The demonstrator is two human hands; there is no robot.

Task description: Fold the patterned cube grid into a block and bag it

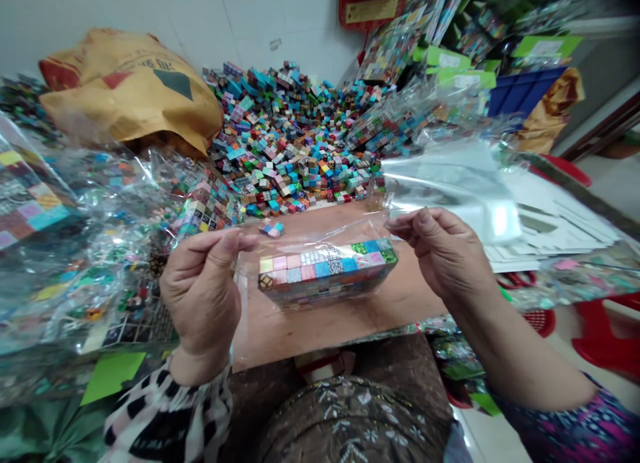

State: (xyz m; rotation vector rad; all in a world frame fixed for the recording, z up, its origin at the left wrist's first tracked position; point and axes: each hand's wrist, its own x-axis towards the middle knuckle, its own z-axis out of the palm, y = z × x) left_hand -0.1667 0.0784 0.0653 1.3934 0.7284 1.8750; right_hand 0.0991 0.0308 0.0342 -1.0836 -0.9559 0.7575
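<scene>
Between my two hands hangs a clear plastic bag [320, 240] with a block of small patterned cubes [327, 270] inside it, stacked in rows. My left hand [203, 296] pinches one top corner of the bag between thumb and fingers. The opposite top corner is pinched by my right hand [445, 246]. The bagged block is low over a brown board [310, 330], and whether it rests on the board I cannot tell. A small cluster of cubes [271, 229] lies behind the bag, near my left hand.
A big heap of loose cubes [295, 136] lies against the wall. To the left are a yellow sack [130, 83] and several filled plastic bags [115, 190]. Clear plastic sheets [450, 190] and white papers [555, 216] lie at right, with red-handled scissors [517, 280] and a blue bin [525, 93].
</scene>
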